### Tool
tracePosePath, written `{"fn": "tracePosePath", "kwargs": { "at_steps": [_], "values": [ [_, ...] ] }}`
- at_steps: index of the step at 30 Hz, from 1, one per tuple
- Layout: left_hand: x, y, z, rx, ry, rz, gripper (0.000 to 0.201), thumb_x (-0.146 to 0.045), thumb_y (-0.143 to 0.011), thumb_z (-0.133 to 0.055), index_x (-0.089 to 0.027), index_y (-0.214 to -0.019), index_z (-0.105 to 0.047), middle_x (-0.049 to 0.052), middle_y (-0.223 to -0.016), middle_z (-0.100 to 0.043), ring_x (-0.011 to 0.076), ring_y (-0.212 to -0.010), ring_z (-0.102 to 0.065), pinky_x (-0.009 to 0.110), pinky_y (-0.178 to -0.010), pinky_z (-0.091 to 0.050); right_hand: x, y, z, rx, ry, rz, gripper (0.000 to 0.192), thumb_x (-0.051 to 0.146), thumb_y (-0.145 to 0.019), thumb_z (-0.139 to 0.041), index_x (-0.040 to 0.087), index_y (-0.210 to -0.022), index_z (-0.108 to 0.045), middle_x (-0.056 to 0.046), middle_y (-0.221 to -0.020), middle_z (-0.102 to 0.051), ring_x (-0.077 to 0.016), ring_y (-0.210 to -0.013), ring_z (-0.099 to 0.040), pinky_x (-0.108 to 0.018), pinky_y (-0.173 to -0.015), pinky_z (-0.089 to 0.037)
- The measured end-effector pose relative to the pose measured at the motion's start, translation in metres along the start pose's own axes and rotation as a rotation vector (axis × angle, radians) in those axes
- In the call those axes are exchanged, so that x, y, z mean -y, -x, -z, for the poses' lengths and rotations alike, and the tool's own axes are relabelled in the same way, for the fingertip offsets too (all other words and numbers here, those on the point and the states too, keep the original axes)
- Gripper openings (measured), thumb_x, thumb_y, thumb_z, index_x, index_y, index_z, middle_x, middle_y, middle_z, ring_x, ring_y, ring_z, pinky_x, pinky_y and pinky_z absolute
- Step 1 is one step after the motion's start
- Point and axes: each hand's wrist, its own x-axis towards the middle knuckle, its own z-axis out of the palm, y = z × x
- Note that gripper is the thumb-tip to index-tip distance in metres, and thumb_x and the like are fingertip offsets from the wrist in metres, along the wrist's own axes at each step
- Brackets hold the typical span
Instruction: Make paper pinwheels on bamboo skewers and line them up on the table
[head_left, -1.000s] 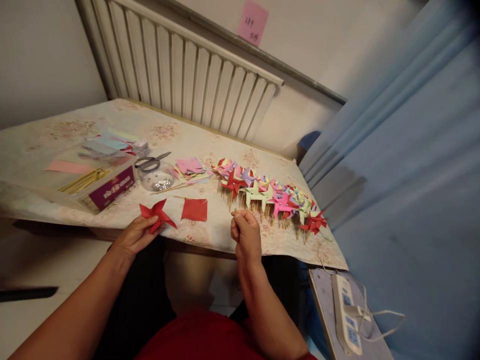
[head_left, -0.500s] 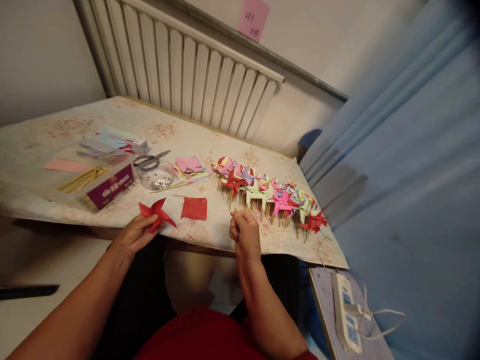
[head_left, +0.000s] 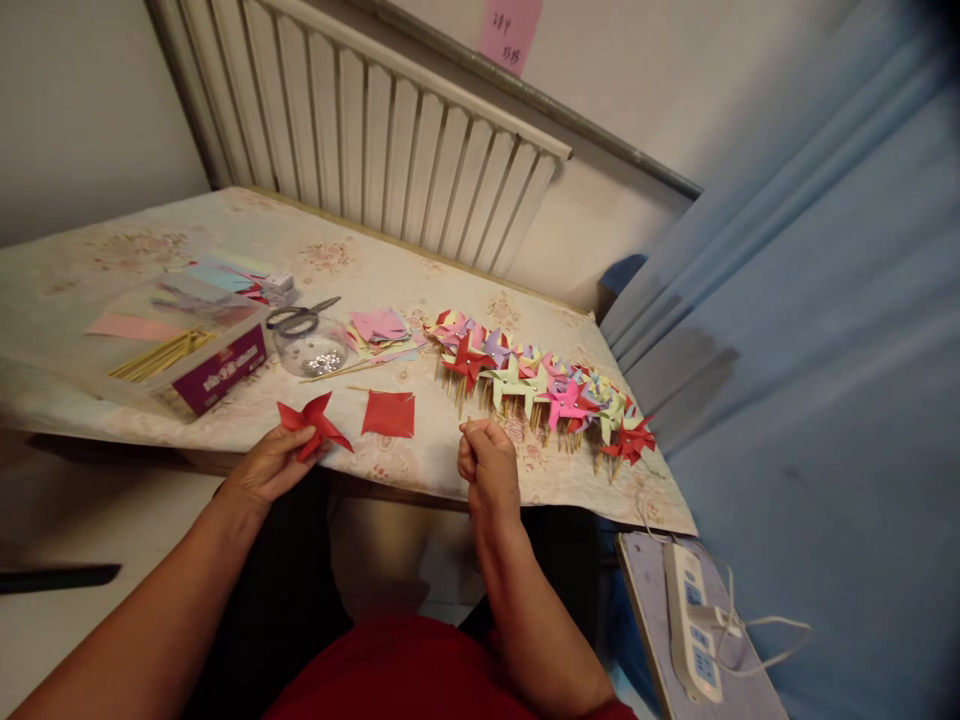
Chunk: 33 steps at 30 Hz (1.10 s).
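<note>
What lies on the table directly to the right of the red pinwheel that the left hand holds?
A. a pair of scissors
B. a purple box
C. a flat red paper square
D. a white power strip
C: the flat red paper square lies just beside the red pinwheel that the left hand holds at the table edge.

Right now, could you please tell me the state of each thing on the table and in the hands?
Left hand: pinching the folded red paper pinwheel.
Right hand: closed in a fist; contents unclear.
Flat red paper square: unfolded, lying flat.
Row of coloured paper pinwheels on sticks: finished, lying down.
Grey-handled scissors: closed, resting on the clear round container.
Purple cardboard box of sticks: open.
</note>
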Motion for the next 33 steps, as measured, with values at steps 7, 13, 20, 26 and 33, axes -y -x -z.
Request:
{"fn": "tracePosePath", "kwargs": {
  "at_steps": [7,13,20,26,33],
  "values": [
    [-0.0014,0.0038,-0.0044,-0.01,0.01,0.001,0.02,0.001,-0.064,-0.075,-0.017,-0.069,-0.066,0.002,-0.065,-0.07,0.0133,-0.055,-0.066,0.025,-0.064,-0.061,0.0006,0.0009,-0.0001,0.031,-0.043,-0.002,0.022,0.035,-0.068,-0.068,0.019,-0.074,-0.055,0.01,-0.049,-0.046,-0.0018,-0.035,-0.021,-0.019,-0.038,-0.01],
    [-0.0023,0.0049,-0.0078,-0.028,0.0,0.011,0.018,0.0,-0.066,-0.074,-0.015,-0.066,-0.064,0.001,-0.061,-0.068,0.0123,-0.053,-0.065,0.023,-0.062,-0.061,0.0014,0.0021,-0.0004,0.069,-0.057,-0.04,0.023,0.036,-0.069,-0.068,0.02,-0.079,-0.054,0.011,-0.05,-0.046,-0.0018,-0.035,-0.02,-0.019,-0.037,-0.009],
    [-0.0019,0.0041,-0.0057,-0.017,-0.003,0.012,0.018,0.0,-0.065,-0.073,-0.015,-0.063,-0.064,0.001,-0.058,-0.067,0.0125,-0.053,-0.064,0.025,-0.063,-0.062,0.0018,0.0023,-0.0001,0.096,-0.065,-0.042,0.021,0.036,-0.071,-0.066,0.021,-0.077,-0.052,0.011,-0.048,-0.044,-0.0021,-0.034,-0.02,-0.018,-0.036,-0.01],
    [-0.0013,0.0029,-0.0044,-0.016,-0.008,-0.003,0.018,0.001,-0.064,-0.074,-0.015,-0.063,-0.065,0.002,-0.06,-0.068,0.0127,-0.054,-0.064,0.024,-0.064,-0.061,0.0027,0.0038,-0.0005,0.126,-0.074,-0.058,0.02,0.033,-0.07,-0.066,0.02,-0.082,-0.055,0.011,-0.05,-0.046,-0.0018,-0.034,-0.021,-0.018,-0.037,-0.01],
    [-0.0006,0.0013,-0.0011,0.012,-0.024,-0.018,0.016,-0.001,-0.063,-0.075,-0.013,-0.064,-0.066,0.004,-0.061,-0.069,0.0138,-0.055,-0.065,0.025,-0.064,-0.061,0.0027,0.0044,-0.0008,0.103,-0.069,-0.056,0.021,0.038,-0.073,-0.064,0.021,-0.076,-0.051,0.013,-0.046,-0.041,-0.002,-0.033,-0.019,-0.017,-0.035,-0.009]
  ]
}}
